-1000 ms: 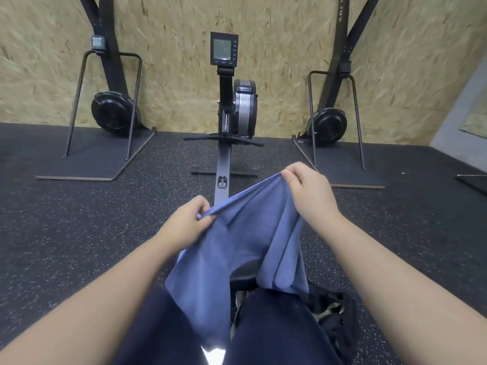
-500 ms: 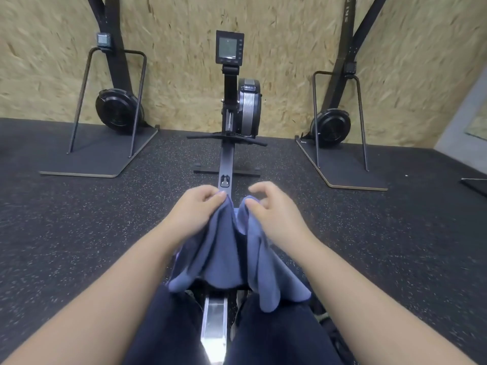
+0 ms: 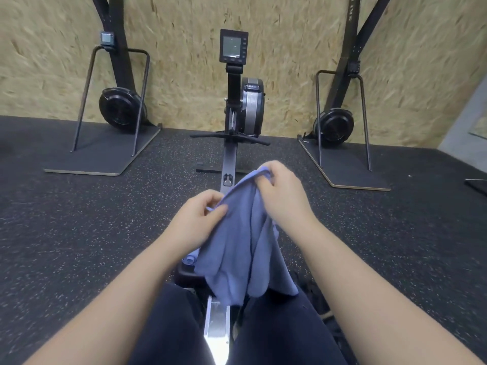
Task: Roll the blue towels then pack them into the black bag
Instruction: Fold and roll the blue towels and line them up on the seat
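Left hand (image 3: 196, 221) and right hand (image 3: 283, 192) each pinch the blue towel's (image 3: 237, 248) top edge, fingers curled; risk: slack folds could skew the roll.

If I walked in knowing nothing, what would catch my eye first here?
Most likely the blue towel, held up in the middle by the left hand and right hand, each pinching its top edge while the rest hangs over the person's lap. Straight ahead stands a rowing machine with its small monitor, against a chipboard wall.
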Available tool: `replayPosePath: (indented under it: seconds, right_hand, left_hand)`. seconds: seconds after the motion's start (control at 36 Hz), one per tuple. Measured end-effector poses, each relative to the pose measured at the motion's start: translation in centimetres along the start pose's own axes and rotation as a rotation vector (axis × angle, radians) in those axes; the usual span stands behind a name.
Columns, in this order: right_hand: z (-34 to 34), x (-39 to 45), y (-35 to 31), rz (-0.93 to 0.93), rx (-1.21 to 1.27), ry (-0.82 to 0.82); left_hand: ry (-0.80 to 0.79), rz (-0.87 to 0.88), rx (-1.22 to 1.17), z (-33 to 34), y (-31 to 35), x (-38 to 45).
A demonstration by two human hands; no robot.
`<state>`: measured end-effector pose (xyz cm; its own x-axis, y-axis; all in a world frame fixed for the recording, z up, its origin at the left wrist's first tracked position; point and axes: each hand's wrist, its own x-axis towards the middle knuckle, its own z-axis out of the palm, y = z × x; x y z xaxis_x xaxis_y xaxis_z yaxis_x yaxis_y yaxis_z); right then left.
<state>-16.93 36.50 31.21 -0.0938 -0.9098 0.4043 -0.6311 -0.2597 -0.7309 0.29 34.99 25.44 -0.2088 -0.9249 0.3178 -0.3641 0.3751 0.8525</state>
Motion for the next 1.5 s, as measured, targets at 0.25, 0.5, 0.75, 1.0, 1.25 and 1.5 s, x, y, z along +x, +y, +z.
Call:
replayPosePath:
  seconds: [0.25,0.5,0.75,1.0,1.25,1.5]
  right_hand:
    - [-1.0,1.5,1.0,0.026,-0.074,0.025]
    - [-0.3,0.8,1.7,0.163,0.006,-0.021]
    - [1.7,-1.9,-0.3,0.057,0.225,-0.203]
    - [0.8,-3.3,-0.6,-0.023,0.373,-0.354]
    - [1.2,-3.6,0.7,-0.061,0.178,-0.221]
    - [0.7,-5.1,4.9,0.107,0.014,-0.100]
  left_hand:
    - [0.005,-0.099,0.125,0.3,-1.9,0.0]
    - [0.106,-0.045,0.149,0.3,-1.0,-0.2]
    - [0.028,0.125,0.073,1.5,3.0,-1.2]
    - [0.107,0.058,0.058,0.8,3.6,-2.5]
    - [0.207,0.007,0.091,0.5,3.8,-2.6]
    - [0.335,-0.038,-0.115,-1.3,3.4,-2.6]
